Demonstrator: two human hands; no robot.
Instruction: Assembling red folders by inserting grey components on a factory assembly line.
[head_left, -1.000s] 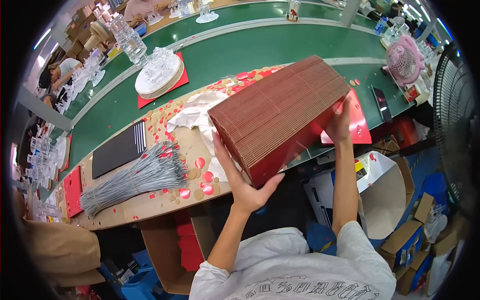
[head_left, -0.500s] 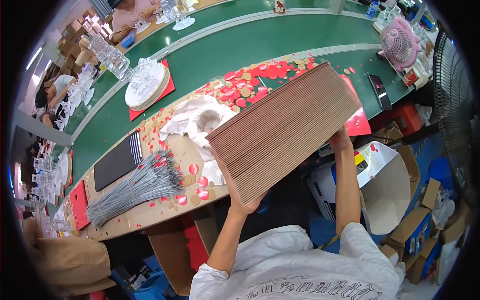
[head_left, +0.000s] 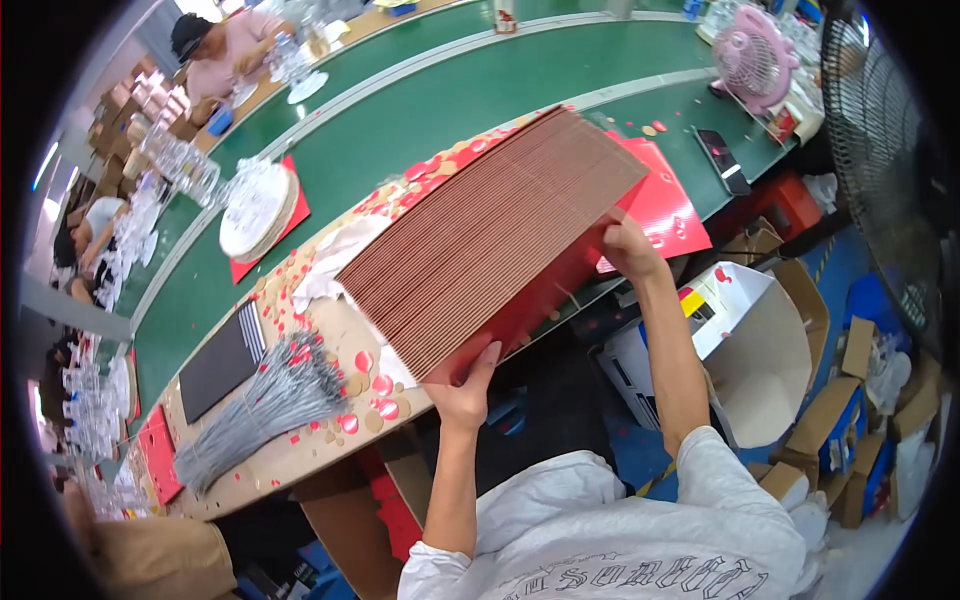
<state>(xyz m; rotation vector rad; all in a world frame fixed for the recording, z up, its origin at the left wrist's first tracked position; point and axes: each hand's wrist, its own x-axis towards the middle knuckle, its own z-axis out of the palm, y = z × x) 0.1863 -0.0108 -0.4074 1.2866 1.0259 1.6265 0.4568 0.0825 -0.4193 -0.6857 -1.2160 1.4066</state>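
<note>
Gripping one thick stack of red card sheets [head_left: 500, 235], two hands, left [head_left: 465, 385], right [head_left: 628, 248], clamped at opposite ends

Dark phone screen [head_left: 722, 160] beside red card stack [head_left: 490, 240].

bench [head_left: 330, 455] | grey cord bundle [head_left: 265, 405] near its front edge | black pad [head_left: 222, 358] just behind bundle | red discs [head_left: 365, 390] right of bundle
</note>
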